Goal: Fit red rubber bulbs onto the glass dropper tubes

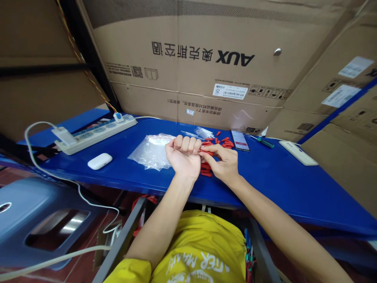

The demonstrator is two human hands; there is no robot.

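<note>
My left hand (183, 156) is closed in a fist above the blue shelf (273, 177), with a small red piece showing at its right edge. My right hand (223, 160) is pinched against that fist, its fingertips on a small red cap at about (206, 151). More red caps (225, 142) lie scattered just behind my hands, and a few lie under them (205, 171). Thin clear tubes (203, 133) lie beside the caps. A pile of clear plastic bags (151, 151) sits to the left of my left hand.
A white power strip (94, 131) with plugs and a white earbud case (100, 161) lie at left. A phone (240, 140), a green screwdriver (263, 142) and a white remote-like bar (297, 152) lie at right. Large cardboard boxes (206, 63) wall the back. A grey stool (38, 220) stands below left.
</note>
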